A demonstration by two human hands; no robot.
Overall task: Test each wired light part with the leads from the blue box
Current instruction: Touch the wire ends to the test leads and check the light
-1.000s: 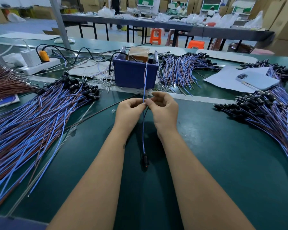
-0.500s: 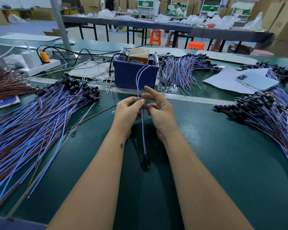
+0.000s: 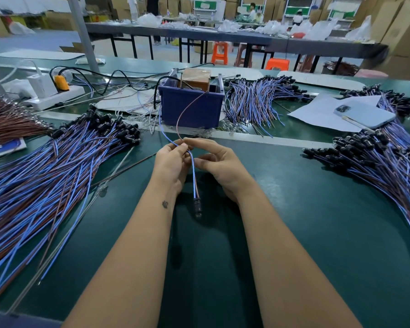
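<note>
- Blue-and-brown part wire (image 3: pixel 194 181) hangs toward the person; its black lamp end (image 3: pixel 197 205) lies between the forearms.
- Left hand (image 3: pixel 172 162) pinches the wire's top end against the leads (image 3: pixel 169 140) from the blue box (image 3: pixel 191 107).
- Right hand (image 3: pixel 219 162) pinches beside it, equally near.

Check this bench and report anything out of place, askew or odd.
A light blue phone lies tilted on a white paper sheet at the far right, its lower end overhanging the wired parts pile; it has no part in testing. Otherwise nothing stands out: both hands, left hand and right hand, hold one wired light part.
</note>
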